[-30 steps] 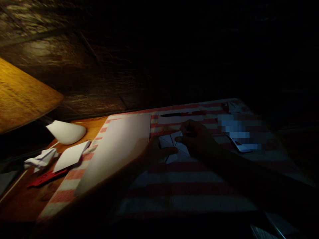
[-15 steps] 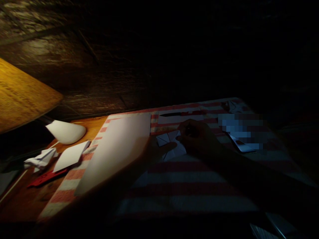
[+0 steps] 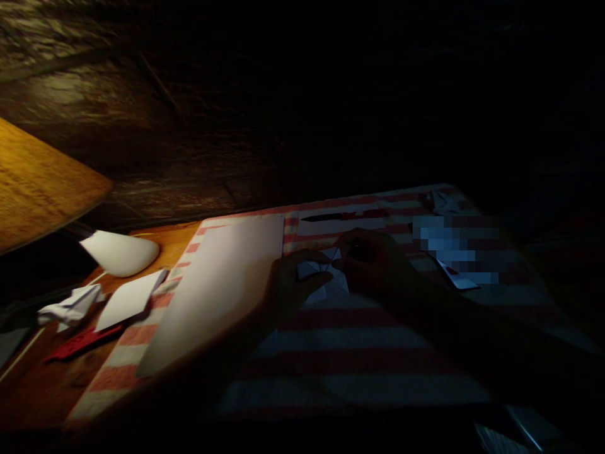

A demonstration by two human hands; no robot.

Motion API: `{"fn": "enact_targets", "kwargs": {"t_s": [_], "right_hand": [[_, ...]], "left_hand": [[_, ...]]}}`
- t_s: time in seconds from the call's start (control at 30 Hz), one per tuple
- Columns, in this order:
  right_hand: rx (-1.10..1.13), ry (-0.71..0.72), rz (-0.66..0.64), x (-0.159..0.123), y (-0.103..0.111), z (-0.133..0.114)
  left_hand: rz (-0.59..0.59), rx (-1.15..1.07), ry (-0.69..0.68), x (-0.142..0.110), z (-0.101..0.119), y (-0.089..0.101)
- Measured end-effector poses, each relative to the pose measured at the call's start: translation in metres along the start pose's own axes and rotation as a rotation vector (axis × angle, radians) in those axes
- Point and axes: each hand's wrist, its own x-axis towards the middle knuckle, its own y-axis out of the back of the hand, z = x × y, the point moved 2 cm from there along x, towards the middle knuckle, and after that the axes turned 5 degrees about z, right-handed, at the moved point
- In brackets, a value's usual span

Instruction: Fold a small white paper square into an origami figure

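Observation:
A small folded piece of white paper [image 3: 333,287] with crease lines is between my two hands, over the striped cloth. My left hand [image 3: 302,271] grips its left side, with the thumb on the near face and the fingers along the upper edge. At the paper's right edge, my right hand [image 3: 368,255] is closed, fingertips pinching the upper right part. Deep shadow hides most of my right fingers. Behind my hands, a knife [image 3: 319,217] with a dark blade and red handle lies on a white sheet [image 3: 312,228].
Large white paper [image 3: 227,265] lies left on the red-and-white cloth [image 3: 359,384]. Further left are a lamp base [image 3: 123,253], crumpled paper [image 3: 70,307], a small paper stack [image 3: 130,299] and a red object [image 3: 82,343]. A lit phone-like screen [image 3: 457,275], partly pixelated, is at right.
My left fingers have come up over the paper's upper edge, where before mainly the thumb showed. My right hand stays at the paper's right side. The view has shifted slightly.

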Motion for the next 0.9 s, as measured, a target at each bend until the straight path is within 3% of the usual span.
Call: {"fn": "enact_targets", "kwargs": {"t_s": [0.4, 0.5, 0.67, 0.9], "right_hand": [[-0.066, 0.014, 0.022, -0.002, 0.001, -0.005], [-0.142, 0.054, 0.024, -0.002, 0.001, -0.008], [-0.276, 0.283, 0.061, -0.004, 0.002, -0.016], [-0.322, 0.26, -0.055, -0.006, 0.004, -0.019]], "left_hand": [[0.028, -0.035, 0.152, -0.002, 0.003, -0.002], [0.05, -0.014, 0.119, -0.002, 0.003, -0.001], [0.065, 0.01, 0.054, -0.001, 0.002, -0.001], [0.023, -0.029, 0.033, -0.002, 0.001, -0.001]]}}
